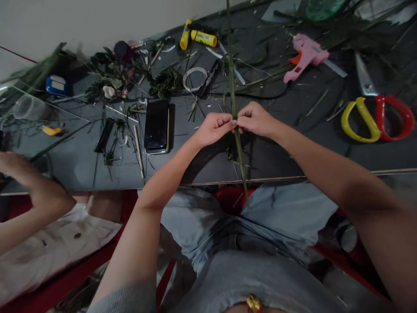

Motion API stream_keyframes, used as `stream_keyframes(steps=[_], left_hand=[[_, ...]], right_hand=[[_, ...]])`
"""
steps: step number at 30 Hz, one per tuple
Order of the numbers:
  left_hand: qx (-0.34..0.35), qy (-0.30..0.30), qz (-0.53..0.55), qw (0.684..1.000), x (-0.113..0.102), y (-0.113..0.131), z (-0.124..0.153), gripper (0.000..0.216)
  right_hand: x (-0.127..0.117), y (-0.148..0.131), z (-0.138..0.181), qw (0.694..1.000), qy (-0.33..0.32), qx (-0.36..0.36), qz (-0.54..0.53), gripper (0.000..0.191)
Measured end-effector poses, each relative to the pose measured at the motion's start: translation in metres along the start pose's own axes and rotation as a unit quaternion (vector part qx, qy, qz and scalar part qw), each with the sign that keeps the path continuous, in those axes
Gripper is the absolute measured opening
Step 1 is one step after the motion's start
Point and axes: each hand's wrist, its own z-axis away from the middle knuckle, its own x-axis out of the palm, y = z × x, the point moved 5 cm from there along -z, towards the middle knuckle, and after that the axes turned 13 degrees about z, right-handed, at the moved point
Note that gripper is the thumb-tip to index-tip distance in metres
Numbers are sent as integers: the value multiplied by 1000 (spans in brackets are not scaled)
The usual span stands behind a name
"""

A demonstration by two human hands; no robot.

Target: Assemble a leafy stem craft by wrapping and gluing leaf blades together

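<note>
Together left hand (213,128) and right hand (257,118) pinch green blade (232,78); tube (203,38) label blurred.

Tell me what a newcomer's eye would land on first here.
Both hands meet mid-frame over the dark table: the left hand and right hand pinch a long green leaf that runs from the top edge down to the lap. To the right lie a pink glue gun and scissors with yellow and red handles; a black phone lies left of the hands.
</note>
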Motion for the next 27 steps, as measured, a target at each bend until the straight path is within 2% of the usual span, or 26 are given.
stream_keyframes(steps=[3,6,11,16,20,23,25,27], left_hand=[[27,-12,-97,995,0,7,1,58],[46,-35,-154,986,3,12,2,56],[44,-40,-177,982,0,9,0,49],[19,-15,-62,998,4,-1,0,55],[-10,53,39,998,14,0,-3,60],[-13,92,58,994,14,4,-6,61],[-24,100,63,993,6,2,-6,63],[-28,121,70,990,-6,-1,-3,63]], right_hand=[[-1,4,-1,998,-17,2,56,27],[-1,6,-2,995,-22,-31,92,31],[-3,7,-2,992,28,-44,112,41],[2,8,-2,998,18,-36,51,45],[9,10,-3,996,23,-32,-85,49],[12,12,-4,981,35,16,-193,54],[10,10,-4,977,31,44,-208,51],[2,7,-3,984,42,61,-162,47]])
